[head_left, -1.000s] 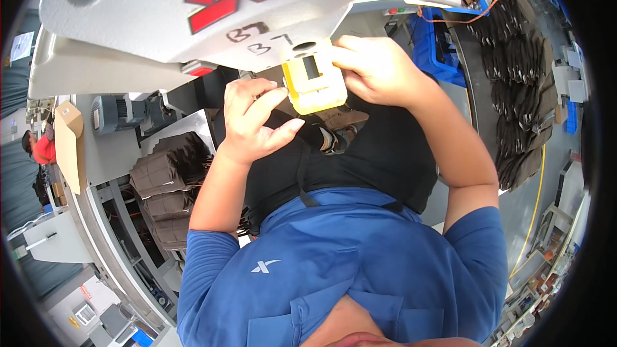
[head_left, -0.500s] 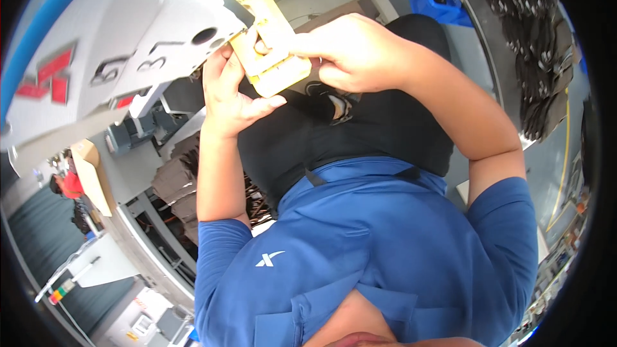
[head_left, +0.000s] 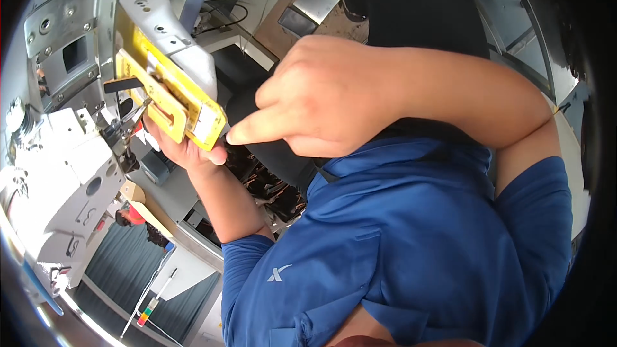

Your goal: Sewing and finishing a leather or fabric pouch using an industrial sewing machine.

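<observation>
A slotted yellow plate fixture [head_left: 199, 109] sits in the machine head [head_left: 64, 160], beside a metal needle assembly and a dark strip. My left hand [head_left: 196, 151] is under the fixture, holding it, its fingers mostly hidden behind it. My right hand [head_left: 308, 96] has its index finger stretched to the fixture's lower right corner, almost or just touching it; the other fingers are curled and I see nothing held in them.
A grey motor [head_left: 156, 166] is below the machine. A beige box [head_left: 132, 193] and a person in red [head_left: 134, 214] are at lower left. A signal light pole [head_left: 151, 303] stands beyond a white table [head_left: 183, 273]. Dark pieces [head_left: 270, 196] are stacked behind my body.
My head has turned and moved closer, showing the machine's metal parts. My right finger has shifted from the fixture's face to its corner; my left hand remains beneath it.
</observation>
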`<act>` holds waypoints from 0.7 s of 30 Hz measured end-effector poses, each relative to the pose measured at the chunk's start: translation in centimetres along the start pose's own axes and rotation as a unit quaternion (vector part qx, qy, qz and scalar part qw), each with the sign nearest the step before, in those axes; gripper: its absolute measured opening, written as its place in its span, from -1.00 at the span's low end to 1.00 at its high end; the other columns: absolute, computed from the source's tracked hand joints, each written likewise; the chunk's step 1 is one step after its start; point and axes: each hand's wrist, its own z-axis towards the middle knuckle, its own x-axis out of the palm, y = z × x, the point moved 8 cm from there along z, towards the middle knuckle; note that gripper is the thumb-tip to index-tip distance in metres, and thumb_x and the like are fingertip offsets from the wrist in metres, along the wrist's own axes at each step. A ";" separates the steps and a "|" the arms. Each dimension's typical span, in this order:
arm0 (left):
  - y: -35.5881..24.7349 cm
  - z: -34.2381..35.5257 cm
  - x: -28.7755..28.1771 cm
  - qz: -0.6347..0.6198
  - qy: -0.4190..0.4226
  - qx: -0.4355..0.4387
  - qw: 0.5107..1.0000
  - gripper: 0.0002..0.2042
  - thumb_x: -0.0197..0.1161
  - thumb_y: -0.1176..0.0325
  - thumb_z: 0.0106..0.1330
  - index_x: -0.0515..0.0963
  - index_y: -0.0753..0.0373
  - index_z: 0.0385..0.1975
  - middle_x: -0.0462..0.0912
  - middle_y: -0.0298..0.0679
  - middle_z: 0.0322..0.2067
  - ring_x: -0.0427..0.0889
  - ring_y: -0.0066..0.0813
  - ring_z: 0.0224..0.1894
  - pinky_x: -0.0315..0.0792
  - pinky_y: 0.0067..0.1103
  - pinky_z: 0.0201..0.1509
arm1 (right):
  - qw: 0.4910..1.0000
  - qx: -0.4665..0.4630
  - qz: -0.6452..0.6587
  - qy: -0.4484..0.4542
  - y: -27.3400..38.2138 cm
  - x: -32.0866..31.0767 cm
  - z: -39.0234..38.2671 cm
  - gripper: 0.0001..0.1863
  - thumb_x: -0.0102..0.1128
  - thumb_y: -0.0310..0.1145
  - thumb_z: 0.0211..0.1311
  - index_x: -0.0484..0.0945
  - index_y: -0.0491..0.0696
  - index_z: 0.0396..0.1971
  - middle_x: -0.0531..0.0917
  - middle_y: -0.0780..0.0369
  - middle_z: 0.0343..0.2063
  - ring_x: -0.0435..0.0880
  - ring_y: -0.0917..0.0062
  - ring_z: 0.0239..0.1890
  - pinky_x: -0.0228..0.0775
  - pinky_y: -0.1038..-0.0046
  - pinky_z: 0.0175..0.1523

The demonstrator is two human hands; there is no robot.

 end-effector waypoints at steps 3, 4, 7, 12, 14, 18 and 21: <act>0.1 -0.1 0.0 0.016 0.005 -0.005 1.000 0.27 -0.19 -0.74 0.01 0.34 0.50 0.32 0.41 0.05 0.24 0.41 -0.08 0.30 0.22 -0.23 0.41 | 1.000 0.010 0.016 -0.007 -0.7 0.0 -0.1 -0.68 0.20 -0.39 -0.01 0.70 0.06 -0.18 0.63 0.16 -0.60 0.64 0.18 -0.52 0.45 0.20 -0.44; 0.0 -0.1 -0.1 0.026 0.006 -0.007 1.000 0.26 -0.19 -0.73 0.02 0.34 0.51 0.32 0.42 0.06 0.23 0.40 -0.07 0.30 0.22 -0.22 0.40 | 1.000 0.009 0.014 -0.003 -0.8 0.1 -0.2 -0.68 0.20 -0.39 -0.01 0.70 0.06 -0.18 0.63 0.16 -0.60 0.64 0.18 -0.52 0.45 0.20 -0.44; 0.5 -0.6 -0.9 0.008 -0.022 0.013 1.000 0.21 -0.14 -0.70 0.07 0.37 0.48 0.31 0.44 0.06 0.22 0.40 -0.05 0.29 0.23 -0.21 0.39 | 1.000 -0.022 -0.002 -0.022 -1.1 0.0 0.1 -0.71 0.20 -0.39 0.02 0.70 0.03 -0.20 0.64 0.16 -0.57 0.66 0.21 -0.49 0.48 0.21 -0.41; -0.4 -1.2 0.1 -0.028 0.029 0.010 0.999 -0.09 0.19 -0.54 0.11 0.50 0.18 0.21 0.51 -0.02 0.14 0.50 0.01 0.17 0.34 -0.16 0.28 | 0.964 0.143 -0.003 -0.226 -7.3 -8.1 -0.1 -0.83 0.22 -0.48 0.17 0.72 -0.13 -0.26 0.69 0.20 -0.50 0.60 0.57 -0.55 0.43 0.48 -0.42; -0.8 -1.5 -0.1 -0.041 -0.003 0.003 0.999 -0.11 0.22 -0.51 0.12 0.51 0.19 0.19 0.51 -0.01 0.13 0.53 -0.01 0.13 0.39 -0.20 0.24 | 0.935 0.249 -0.040 -0.248 -10.0 -11.6 -0.3 -0.82 0.22 -0.46 0.21 0.72 -0.15 -0.24 0.69 0.22 -0.53 0.58 0.67 -0.53 0.43 0.52 -0.38; -0.5 -1.1 0.7 -0.154 0.005 -0.035 0.987 -0.15 0.32 -0.43 0.12 0.54 0.26 0.15 0.55 0.03 0.07 0.64 -0.07 -0.02 0.54 -0.31 0.04 | 0.902 0.229 -0.244 -0.274 -12.4 -18.6 0.3 -0.78 0.22 -0.40 0.19 0.71 -0.12 -0.21 0.71 0.15 -0.43 0.67 0.52 -0.44 0.51 0.46 -0.26; -0.8 -0.8 0.3 -0.134 0.005 -0.007 0.991 -0.15 0.37 -0.40 0.09 0.55 0.29 0.13 0.61 0.07 0.03 0.68 -0.05 -0.05 0.57 -0.34 0.00 | 0.849 0.250 -0.396 -0.247 -14.1 -21.5 1.0 -0.76 0.20 -0.36 0.16 0.72 -0.11 -0.22 0.73 0.09 -0.32 0.72 0.28 -0.30 0.55 0.34 -0.12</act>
